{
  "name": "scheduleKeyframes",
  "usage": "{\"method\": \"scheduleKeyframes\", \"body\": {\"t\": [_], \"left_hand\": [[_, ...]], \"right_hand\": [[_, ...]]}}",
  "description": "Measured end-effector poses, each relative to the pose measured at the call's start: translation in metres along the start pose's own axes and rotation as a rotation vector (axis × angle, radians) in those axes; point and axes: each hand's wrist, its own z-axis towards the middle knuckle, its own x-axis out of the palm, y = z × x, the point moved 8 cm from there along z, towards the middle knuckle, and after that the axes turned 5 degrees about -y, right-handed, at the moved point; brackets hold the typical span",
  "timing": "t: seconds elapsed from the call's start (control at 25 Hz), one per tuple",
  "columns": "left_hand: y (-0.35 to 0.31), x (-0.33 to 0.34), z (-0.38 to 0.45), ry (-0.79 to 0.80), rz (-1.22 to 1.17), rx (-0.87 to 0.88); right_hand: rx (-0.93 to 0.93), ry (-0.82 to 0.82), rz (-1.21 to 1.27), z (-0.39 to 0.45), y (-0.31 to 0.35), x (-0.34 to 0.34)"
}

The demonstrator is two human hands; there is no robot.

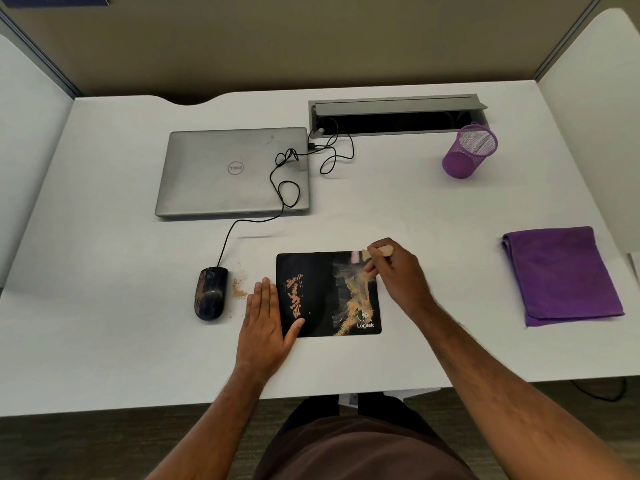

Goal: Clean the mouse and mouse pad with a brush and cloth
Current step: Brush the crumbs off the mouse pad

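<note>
Head view: a black mouse pad streaked with orange powder lies on a white desk; the left hand presses flat on its left edge; the right hand grips a wooden brush at its far right corner; the mouse sits left; a folded purple cloth lies far right.

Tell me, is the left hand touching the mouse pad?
Touching. The head view shows the left hand lying flat on the table, its thumb resting across the left edge of the mouse pad.
</note>
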Motion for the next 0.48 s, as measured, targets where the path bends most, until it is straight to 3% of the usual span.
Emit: {"method": "scheduleKeyframes", "body": {"t": [0.28, 0.48], "left_hand": [[0.000, 0.000, 0.001, -0.002, 0.008, 0.004], [0.000, -0.001, 0.000, 0.002, 0.010, 0.003]], "right_hand": [[0.044, -0.148, 0.023, 0.000, -0.009, -0.035], [-0.014, 0.012, 0.084, -0.002, 0.009, 0.006]]}}
